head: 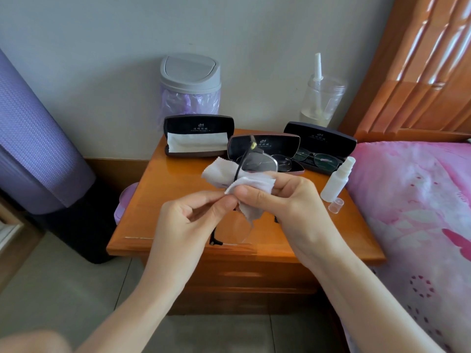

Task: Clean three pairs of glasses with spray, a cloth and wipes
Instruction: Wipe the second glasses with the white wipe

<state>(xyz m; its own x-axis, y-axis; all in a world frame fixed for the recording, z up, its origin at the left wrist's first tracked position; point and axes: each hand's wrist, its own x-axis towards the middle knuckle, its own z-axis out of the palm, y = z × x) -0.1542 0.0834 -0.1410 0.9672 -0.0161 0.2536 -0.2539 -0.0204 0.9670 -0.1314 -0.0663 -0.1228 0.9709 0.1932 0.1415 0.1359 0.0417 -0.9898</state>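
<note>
wiping a pair of glasses above the middle of a wooden bedside table, a person works a white cloth over the frame. the right hand has its fingers curled round the cloth, which is folded over the glasses. the left hand pinches a corner of the same cloth between thumb and forefinger, its other fingers tucked in. one lens and a dark arm stand up above the cloth; the other lens hangs below the hands.

three open cases sit along the table's back edge. the left case holds a white folded cloth. the middle case holds a second pair and the right case a third pair. a white spray bottle stands at the right edge, its clear cap lying just beside it. a grey bin stands behind the back edge, a clear jar by the back right corner, and a pink bed cover to the right.
</note>
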